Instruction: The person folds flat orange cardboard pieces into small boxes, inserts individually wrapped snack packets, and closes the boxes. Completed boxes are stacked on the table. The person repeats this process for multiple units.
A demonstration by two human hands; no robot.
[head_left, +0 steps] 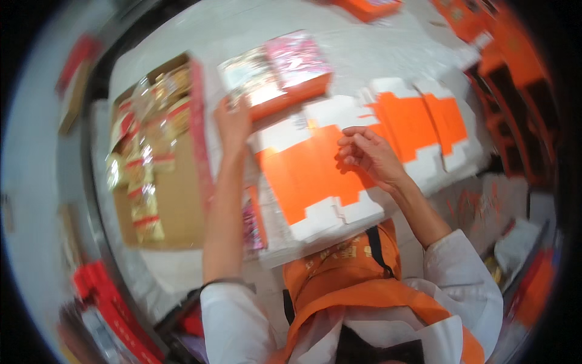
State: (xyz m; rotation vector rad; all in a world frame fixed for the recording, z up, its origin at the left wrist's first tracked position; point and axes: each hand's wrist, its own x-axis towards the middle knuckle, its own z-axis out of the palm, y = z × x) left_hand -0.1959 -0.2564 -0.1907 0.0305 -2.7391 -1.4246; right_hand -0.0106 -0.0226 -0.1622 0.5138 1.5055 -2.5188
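Note:
Toward the back of the table stands an orange open box [288, 97] filled with shiny packets, one group silvery [251, 70] and one pink [297, 54]. My left hand [233, 121] grips the left end of this box; its fingertips are slightly blurred. Flat orange-and-white carton blanks [303, 170] lie across the table in front of me. Over their middle is my right hand [373, 158], its fingers loosely bent and apart, with nothing seen in them. More of the blanks [412, 121] spread to the right.
A brown cardboard box [182, 206] with several gold-and-red wrapped packets [145, 164] sits at the left. Orange boxes [509, 79] are stacked at the right. Another orange box [370, 7] is at the far edge. A pink packet [251, 224] lies beside my left forearm.

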